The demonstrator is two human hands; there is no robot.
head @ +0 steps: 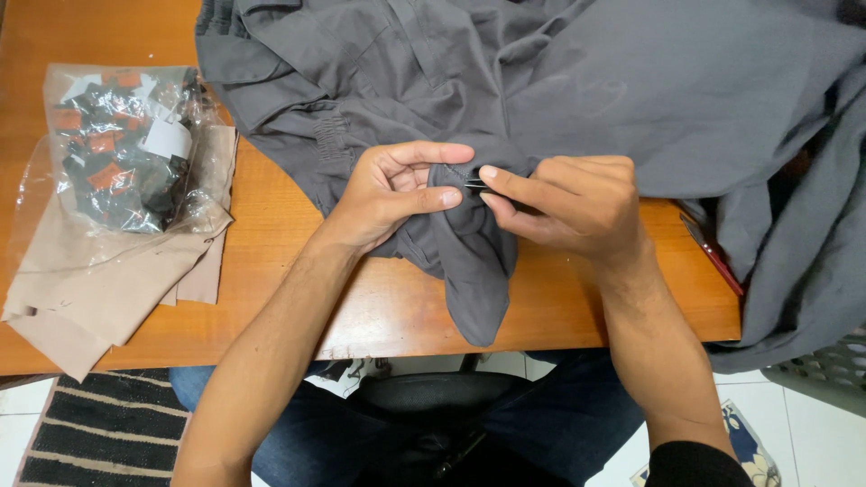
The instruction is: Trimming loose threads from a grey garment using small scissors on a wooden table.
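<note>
Near edge first: person seated at the wooden table (pixel 397 307), knees under it, a striped rug (pixel 99 424) on the floor lower left and a grey mesh basket (pixel 825 361) lower right.

Left hand (pixel 388 194) is closed on a fold of the grey garment (pixel 577 90), thumb and forefinger pinching the cloth up into a ridge near the table's front edge. Right hand (pixel 577 203) is closed too, fingertips pinched on a small dark metal tool (pixel 475 184) whose tip sits at the seam between the two thumbs. Cannot tell whether it is a clipper or a tweezer; too small.

Progress, as a judgement: work is mid-way on one spot of the seam. No trimmed bits visible on the table, so how much of the garment is already handled can't be read. Most of the cloth lies bunched beyond the hands and spills off the right edge.

Room: one flap of the garment hangs over the front edge between the arms. Bare table left of the left forearm, up to a folded beige cloth (pixel 99 280), which overhangs the front-left corner. On it sits a clear plastic bag (pixel 126 144) of small black and orange pieces, well apart from the hands. A thin red item (pixel 713 252) lies at the right edge, part-hidden under the grey cloth. Far side of the table is fully covered.
</note>
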